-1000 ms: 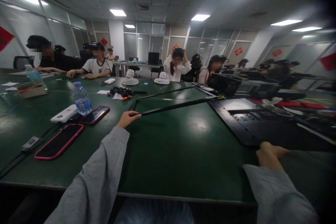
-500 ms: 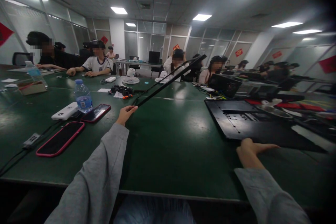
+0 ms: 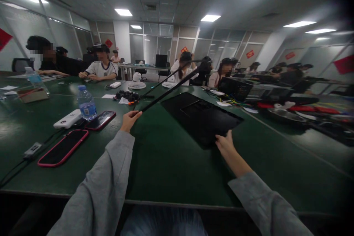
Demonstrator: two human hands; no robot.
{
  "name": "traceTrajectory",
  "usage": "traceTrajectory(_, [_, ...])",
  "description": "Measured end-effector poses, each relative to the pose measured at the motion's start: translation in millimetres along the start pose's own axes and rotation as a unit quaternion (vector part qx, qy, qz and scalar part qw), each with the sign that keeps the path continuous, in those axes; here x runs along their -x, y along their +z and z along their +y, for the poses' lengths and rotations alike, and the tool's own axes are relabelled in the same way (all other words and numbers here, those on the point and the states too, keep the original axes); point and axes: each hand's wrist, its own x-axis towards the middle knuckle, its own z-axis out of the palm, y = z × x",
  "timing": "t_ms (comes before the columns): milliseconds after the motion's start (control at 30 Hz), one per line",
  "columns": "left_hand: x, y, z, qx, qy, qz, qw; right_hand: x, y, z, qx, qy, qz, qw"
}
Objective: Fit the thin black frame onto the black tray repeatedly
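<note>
My left hand [image 3: 131,120] is closed on the near end of a thin black rectangular frame [image 3: 170,90], which is seen nearly edge-on and slants up and away to the right. Under and beyond it is a flat black panel [image 3: 199,123] with a shallow rectangular recess on its upper face. My right hand [image 3: 227,146] grips the panel's near edge, thumb on top and fingers at the side. Whether the panel rests flat on the green table [image 3: 171,177] or is slightly lifted, I cannot tell.
To the left lie a pink-edged phone [image 3: 63,148], another phone [image 3: 101,120], a white power bank [image 3: 68,118] and a water bottle [image 3: 87,103]. A round pan [image 3: 287,116] and red items sit at right. Several people sit around the tables beyond.
My right hand has moved left, and a black panel now lies mid-table; the one at the right is gone from there. My left hand still holds the frame, now tilted slightly differently.
</note>
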Motion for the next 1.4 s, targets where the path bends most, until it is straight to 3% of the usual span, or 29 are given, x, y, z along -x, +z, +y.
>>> traceTrajectory(100, [-1.6, -1.4, 4.2, -0.025, 0.033, 0.0, 0.999, -18.6, -4.1, -7.2, -0.138, 0.14, -0.064, 0.978])
traceTrajectory(167, [-1.9, -2.6, 7.1, -0.049, 0.057, -0.005, 0.997, -32.8, -6.9, -8.3, -0.156, 0.177, -0.115, 0.965])
traceTrajectory(233, [-1.2, -3.7, 9.5, -0.084, 0.088, -0.009, 0.992, -47.3, -7.7, -6.5, -0.113, 0.164, -0.093, 0.976])
traceTrajectory(300, [0.9, -4.0, 11.5, -0.14, 0.12, -0.019, 0.983, -61.0, -8.0, -3.5, -0.07, 0.127, -0.004, 0.989])
traceTrajectory(367, [4.6, -2.2, 13.4, -0.205, 0.15, -0.03, 0.967, -72.1, -10.6, -2.1, -0.093, 0.096, 0.061, 0.989])
traceTrajectory(400, [7.1, -0.4, 14.2, -0.235, 0.164, -0.036, 0.957, -76.1, -13.5, -2.7, -0.129, 0.089, 0.063, 0.986])
traceTrajectory(500, [15.6, 8.1, 16.0, -0.311, 0.194, -0.053, 0.929, -81.1, -26.2, -9.3, -0.25, 0.075, -0.027, 0.965])
traceTrajectory(600, [23.0, 16.4, 15.4, -0.368, 0.22, -0.068, 0.901, -78.3, -34.5, -16.1, -0.286, 0.064, -0.105, 0.95])
traceTrajectory(667, [25.4, 18.9, 13.9, -0.391, 0.238, -0.074, 0.886, -75.8, -32.8, -14.6, -0.255, 0.073, -0.105, 0.958])
traceTrajectory(767, [24.6, 17.7, 10.8, -0.414, 0.246, -0.088, 0.872, -74.4, -22.0, -1.5, -0.145, 0.086, -0.048, 0.985])
traceTrajectory(867, [21.4, 12.7, 7.2, -0.438, 0.23, -0.115, 0.861, -74.4, -9.5, 15.8, 0.002, 0.014, 0.015, 1.0])
traceTrajectory(1000, [18.9, 6.3, 0.6, -0.477, 0.177, -0.161, 0.846, -72.7, 1.1, 29.6, 0.165, -0.075, 0.064, 0.981])
traceTrajectory(1167, [18.6, 3.9, -5.0, -0.51, 0.15, -0.198, 0.823, -68.4, 3.4, 35.3, 0.255, -0.075, 0.071, 0.961])
traceTrajectory(1400, [19.2, 2.9, -2.8, -0.494, 0.139, -0.23, 0.827, -62.0, 2.1, 40.3, 0.314, -0.065, 0.062, 0.945])
